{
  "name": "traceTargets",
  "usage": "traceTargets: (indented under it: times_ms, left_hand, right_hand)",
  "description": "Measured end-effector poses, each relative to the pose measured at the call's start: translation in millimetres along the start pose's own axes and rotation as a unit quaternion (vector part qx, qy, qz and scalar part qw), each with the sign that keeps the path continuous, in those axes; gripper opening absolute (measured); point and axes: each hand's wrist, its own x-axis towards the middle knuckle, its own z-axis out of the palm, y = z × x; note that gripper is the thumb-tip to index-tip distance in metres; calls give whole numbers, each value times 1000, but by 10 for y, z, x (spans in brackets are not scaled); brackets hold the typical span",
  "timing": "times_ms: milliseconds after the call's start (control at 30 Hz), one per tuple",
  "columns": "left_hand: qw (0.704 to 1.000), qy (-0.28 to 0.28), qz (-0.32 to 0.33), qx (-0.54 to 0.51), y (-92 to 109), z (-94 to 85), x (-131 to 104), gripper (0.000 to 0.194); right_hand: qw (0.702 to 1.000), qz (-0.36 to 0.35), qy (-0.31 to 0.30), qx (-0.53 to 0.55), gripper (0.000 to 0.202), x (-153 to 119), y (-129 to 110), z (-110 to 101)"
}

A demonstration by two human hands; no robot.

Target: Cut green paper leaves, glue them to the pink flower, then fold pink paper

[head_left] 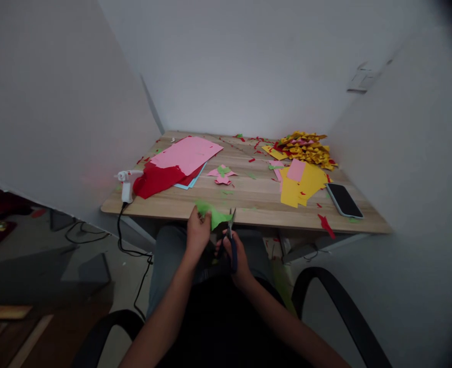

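Between the thumb and fingers of my left hand [199, 230] is a piece of green paper [219, 219], its free part pointing right. My right hand [239, 255] grips dark-handled scissors [231, 240] just in front of the desk edge. The scissor blades point up and away from me, slightly parted, beside the right end of the green paper. Whether the blades touch the paper I cannot tell. Beyond my hands on the desk lies a pink paper flower shape [222, 180] with a green piece on top.
On the desk [164, 207] a white glue gun [127, 184] stands at left, its cord hanging down. Pink sheets [189, 155] overlap red paper [159, 179]. At right are yellow sheets [312, 179], a pile of folded yellow pieces [306, 148] and a phone [344, 200]. Chair armrests flank me.
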Motion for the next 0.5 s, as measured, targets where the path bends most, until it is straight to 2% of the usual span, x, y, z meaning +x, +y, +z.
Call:
traceTargets:
  times_ms: [267,400,500]
  left_hand:
    - [991,-90,-83,-44,55,53,-48,31]
    - [984,-109,-113,-83,115,54,-71,25]
    - [976,-110,-135,-127,154,55,-81,29]
  right_hand:
    - [1000,-17,24,-7,45,50,1,-41]
    - [999,-29,27,-30,45,77,13,-74]
    - [997,-39,35,-58,46,71,-6,-106]
